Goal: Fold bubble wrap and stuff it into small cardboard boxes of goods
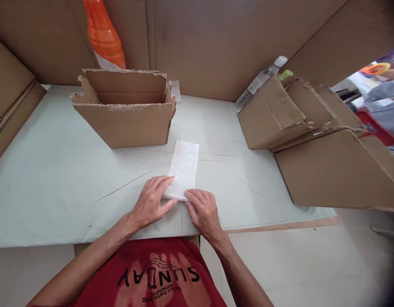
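A red shirt with printed lettering is seen nearest the camera, and from it two bare forearms are stretched to the pale table. One bubble-wrapped packet is laid flat on the table, its long side running away from the person. Its near end is pressed from both sides: the left hand is laid palm down on the packet's near left corner, fingers held close together and overlapping its edge, while the right hand is set just beside the near right corner, its fingertips touching the wrap. Nothing is gripped or lifted — both hands are flat, fingers narrow, resting on or against the packet.

Counted around the packet: one open box is stood just beyond its far end, slightly to the left, flaps raised and torn along the top. A stack of flattened boxes is leaned to the right of the packet, well apart from it; the exact number of boxes in it cannot be told. One orange bottle is seen behind the open box, and one clear bottle is propped behind the flattened boxes, with a green cap beside it. Cardboard walls are set up behind it all.
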Available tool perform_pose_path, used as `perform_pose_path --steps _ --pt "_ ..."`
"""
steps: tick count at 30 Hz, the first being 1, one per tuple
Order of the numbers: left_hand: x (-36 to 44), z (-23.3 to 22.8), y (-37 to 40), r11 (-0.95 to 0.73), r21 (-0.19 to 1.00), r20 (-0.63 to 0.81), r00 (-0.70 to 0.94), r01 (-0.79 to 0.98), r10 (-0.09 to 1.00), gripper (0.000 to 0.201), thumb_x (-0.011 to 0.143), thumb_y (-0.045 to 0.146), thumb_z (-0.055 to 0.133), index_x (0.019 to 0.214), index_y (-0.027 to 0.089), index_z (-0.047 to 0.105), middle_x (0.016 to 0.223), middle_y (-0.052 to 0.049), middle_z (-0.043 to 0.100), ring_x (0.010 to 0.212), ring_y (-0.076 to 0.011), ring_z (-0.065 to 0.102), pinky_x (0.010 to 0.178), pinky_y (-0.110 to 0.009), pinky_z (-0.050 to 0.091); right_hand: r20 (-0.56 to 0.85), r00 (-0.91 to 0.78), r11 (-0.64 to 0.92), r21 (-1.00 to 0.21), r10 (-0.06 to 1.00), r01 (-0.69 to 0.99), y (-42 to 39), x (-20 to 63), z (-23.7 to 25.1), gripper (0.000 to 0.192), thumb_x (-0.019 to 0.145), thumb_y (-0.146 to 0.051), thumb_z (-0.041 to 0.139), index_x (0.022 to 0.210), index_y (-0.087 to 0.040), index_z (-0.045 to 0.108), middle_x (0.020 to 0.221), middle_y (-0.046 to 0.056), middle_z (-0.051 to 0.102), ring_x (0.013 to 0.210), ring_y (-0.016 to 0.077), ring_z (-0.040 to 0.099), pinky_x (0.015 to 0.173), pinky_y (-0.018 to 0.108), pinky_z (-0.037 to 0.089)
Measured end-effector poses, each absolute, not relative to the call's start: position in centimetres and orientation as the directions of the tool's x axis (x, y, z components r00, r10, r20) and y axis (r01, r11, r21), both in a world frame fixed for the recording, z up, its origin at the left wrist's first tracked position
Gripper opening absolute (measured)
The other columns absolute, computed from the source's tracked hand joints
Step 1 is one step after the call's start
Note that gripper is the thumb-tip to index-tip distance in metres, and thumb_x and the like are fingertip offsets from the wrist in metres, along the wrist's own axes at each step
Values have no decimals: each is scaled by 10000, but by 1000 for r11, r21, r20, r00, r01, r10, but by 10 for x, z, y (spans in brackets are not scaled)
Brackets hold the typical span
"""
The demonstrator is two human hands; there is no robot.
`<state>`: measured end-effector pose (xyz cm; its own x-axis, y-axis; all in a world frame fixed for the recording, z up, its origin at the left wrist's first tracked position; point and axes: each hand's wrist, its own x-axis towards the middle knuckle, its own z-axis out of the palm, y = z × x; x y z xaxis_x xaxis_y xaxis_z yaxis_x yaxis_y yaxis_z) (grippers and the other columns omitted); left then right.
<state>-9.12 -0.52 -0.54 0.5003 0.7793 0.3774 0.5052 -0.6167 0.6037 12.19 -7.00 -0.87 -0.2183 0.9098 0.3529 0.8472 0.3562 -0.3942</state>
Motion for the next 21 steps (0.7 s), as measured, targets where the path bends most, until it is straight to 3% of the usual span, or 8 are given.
perform_pose_path --steps 3,6,10,15,18,21 --pt "-101 -1 -16 -643 629 365 564 437 740 556 922 181 581 1461 211 444 1167 -103 694 1063 -248 630 931 -416 504 279 -210 335 -549 937 766 -69 125 -3 255 993 -211 546 1222 -223 658 1039 70 768 905 215 693 817 381 518" --pt "-106 -2 -21 -560 677 274 542 478 794 535 933 154 540 1459 196 446 1005 -65 711 868 -205 636 824 -365 515 213 -227 311 -615 950 725 -75 128 5 251 994 -253 565 1227 -222 653 1043 67 763 894 206 691 816 359 529" --pt "-102 -9 -11 -503 623 191 507 599 840 479 935 215 555 1406 154 500 935 -70 707 787 -214 616 790 -380 518 356 -162 327 -473 920 818 -81 128 7 296 972 -279 603 1260 -213 619 1240 131 683 1121 265 635 905 417 492" --pt "-97 -7 -4 -537 550 251 487 640 837 451 931 234 569 1372 152 520 1206 -151 661 1085 -292 609 928 -449 499 326 -277 391 -367 904 844 -72 122 -7 313 948 -240 628 1260 -223 633 1300 129 667 1177 294 598 938 454 464" --pt "-102 0 -13 -603 593 299 550 533 780 522 911 202 581 1419 176 463 1284 -140 635 1171 -284 579 996 -452 469 298 -247 367 -472 922 802 -66 122 -9 291 982 -221 572 1266 -227 634 1164 103 730 1053 258 653 888 424 489" --pt "-107 2 -22 -574 664 260 571 479 778 556 915 145 539 1455 195 415 1101 -79 696 983 -224 631 910 -394 500 226 -259 343 -604 939 719 -67 127 0 280 1004 -265 556 1275 -234 618 1050 74 751 905 214 682 825 374 520"
